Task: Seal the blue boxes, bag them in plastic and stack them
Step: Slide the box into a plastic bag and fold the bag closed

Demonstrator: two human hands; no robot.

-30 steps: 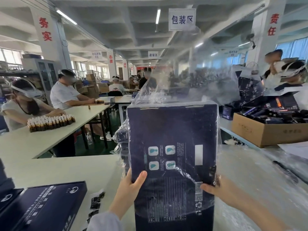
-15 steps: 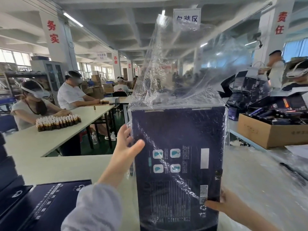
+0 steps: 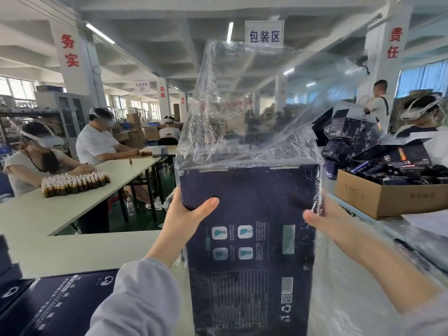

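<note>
The left hand (image 3: 184, 221) and right hand (image 3: 332, 221) clasp opposite edges of the upright blue box (image 3: 249, 238) between them. It looks stiff; its plastic bag (image 3: 242, 105) looks slippery, so grip the edges.

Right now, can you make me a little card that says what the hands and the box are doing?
box: dark blue, upright, inside bag
bag: clear, loose end stands above box
left hand: grips box's left edge
right hand: grips box's right edge through bag
second box: lies flat, lower left, on table
carton: right, holds dark items
</note>
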